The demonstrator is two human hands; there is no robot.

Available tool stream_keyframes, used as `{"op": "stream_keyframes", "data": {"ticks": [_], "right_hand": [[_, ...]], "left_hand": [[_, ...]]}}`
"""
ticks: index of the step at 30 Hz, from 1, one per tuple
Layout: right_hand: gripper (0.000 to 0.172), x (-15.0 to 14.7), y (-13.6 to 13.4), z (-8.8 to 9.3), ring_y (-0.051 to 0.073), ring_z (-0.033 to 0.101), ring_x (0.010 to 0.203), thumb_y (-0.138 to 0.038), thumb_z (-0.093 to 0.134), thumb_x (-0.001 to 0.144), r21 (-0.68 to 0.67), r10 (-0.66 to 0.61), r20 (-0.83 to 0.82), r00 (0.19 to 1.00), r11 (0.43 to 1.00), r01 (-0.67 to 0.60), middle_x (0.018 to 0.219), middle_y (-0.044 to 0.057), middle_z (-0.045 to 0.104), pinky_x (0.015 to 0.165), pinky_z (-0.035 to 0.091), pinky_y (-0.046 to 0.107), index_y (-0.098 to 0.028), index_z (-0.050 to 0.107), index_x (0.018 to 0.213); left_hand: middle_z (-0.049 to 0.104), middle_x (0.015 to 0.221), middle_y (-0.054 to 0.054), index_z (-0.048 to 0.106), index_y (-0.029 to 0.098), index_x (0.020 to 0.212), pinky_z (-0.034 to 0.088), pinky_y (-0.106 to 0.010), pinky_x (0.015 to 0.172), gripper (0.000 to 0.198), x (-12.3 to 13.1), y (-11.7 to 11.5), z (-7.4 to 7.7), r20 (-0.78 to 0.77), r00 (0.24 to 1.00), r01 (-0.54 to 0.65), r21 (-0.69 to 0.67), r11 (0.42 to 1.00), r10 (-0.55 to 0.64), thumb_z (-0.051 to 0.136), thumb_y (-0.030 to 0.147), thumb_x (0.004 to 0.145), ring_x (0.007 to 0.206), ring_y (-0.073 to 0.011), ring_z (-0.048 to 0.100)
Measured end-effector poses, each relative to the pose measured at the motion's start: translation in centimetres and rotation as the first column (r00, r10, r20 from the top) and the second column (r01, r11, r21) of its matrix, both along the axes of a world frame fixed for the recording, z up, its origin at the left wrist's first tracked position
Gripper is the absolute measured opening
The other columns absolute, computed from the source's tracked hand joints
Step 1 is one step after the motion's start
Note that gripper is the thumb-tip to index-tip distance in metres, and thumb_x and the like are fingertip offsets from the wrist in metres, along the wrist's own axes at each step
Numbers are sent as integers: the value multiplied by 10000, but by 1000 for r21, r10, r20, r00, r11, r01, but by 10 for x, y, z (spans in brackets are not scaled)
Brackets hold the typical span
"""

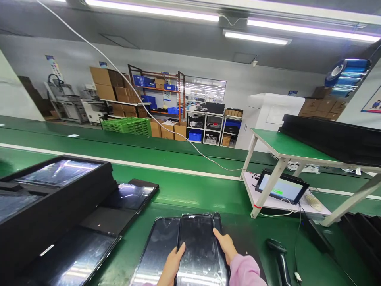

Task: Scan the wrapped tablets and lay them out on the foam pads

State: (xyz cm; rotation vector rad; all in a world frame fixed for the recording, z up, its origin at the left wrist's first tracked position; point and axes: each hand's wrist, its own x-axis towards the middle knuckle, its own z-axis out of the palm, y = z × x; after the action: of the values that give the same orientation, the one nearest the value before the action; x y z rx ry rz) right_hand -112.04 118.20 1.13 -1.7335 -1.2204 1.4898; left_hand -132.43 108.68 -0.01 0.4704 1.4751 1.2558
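A glossy black tablet-like panel [198, 242] lies between my two hands, its surface reflecting the ceiling lights. My left hand [172, 262] grips its left edge, thumb on top. At the right edge, my right hand [226, 244] holds it the same way, with the thumb laid along the rim. The fingers beneath are hidden. Under and to the left of this panel sits a second glossy panel [159, 242], partly covered. Another dark edge shows just behind the held panel on the right.
Black foam trays [77, 186] with glossy panels stand at the left. To the right are a handheld barcode scanner [279, 256] and, beneath a green-topped stand [297, 145], a lit screen [281, 188] with cables. More black trays [363, 226] sit at the far right.
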Motion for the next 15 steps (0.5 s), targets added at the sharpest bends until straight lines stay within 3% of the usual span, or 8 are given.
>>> {"op": "stream_keyframes", "data": {"ticks": [4, 8, 11, 15], "right_hand": [[641, -6, -8, 12, 285, 659, 831, -632, 690, 561, -50, 56, -293, 954, 996, -73, 791, 129, 678, 700, 519, 338, -111, 577, 918], [555, -1, -21, 18, 241, 648, 776, -428, 776, 514, 35, 76, -425, 902, 997, -68, 807, 84, 677, 704, 498, 306, -116, 568, 924], [482, 12, -37, 11, 238, 634, 844, -365, 744, 611, 142, 85, -532, 843, 990, -11, 885, 80, 677, 771, 488, 325, -125, 578, 994], [594, 36, -59, -6, 283, 610, 950, -428, 783, 576, 265, 122, -652, 748, 961, 73, 998, 103, 661, 875, 463, 401, -158, 587, 1067]], "left_hand": [[651, 1069, -184, 623, 106, 941, 375, -391, 996, 497, 1, 10, -3, -286, 955, 60, -57, 997, -74, 530, 542, 722, 1131, -323, 538], [581, 1129, -244, 555, 38, 1059, 353, -439, 998, 688, 14, 13, -13, -529, 840, 71, -116, 991, -122, 429, 598, 679, 1143, -365, 502], [553, 1133, -238, 506, 35, 1121, 389, -459, 966, 750, 25, 2, -22, -623, 782, 2, 46, 999, 27, 447, 623, 658, 1106, -349, 518], [578, 1140, -196, 565, 121, 1047, 320, -486, 1031, 570, 33, -14, -17, -700, 660, -24, 342, 939, 272, 560, 538, 659, 1117, -327, 501]]}}
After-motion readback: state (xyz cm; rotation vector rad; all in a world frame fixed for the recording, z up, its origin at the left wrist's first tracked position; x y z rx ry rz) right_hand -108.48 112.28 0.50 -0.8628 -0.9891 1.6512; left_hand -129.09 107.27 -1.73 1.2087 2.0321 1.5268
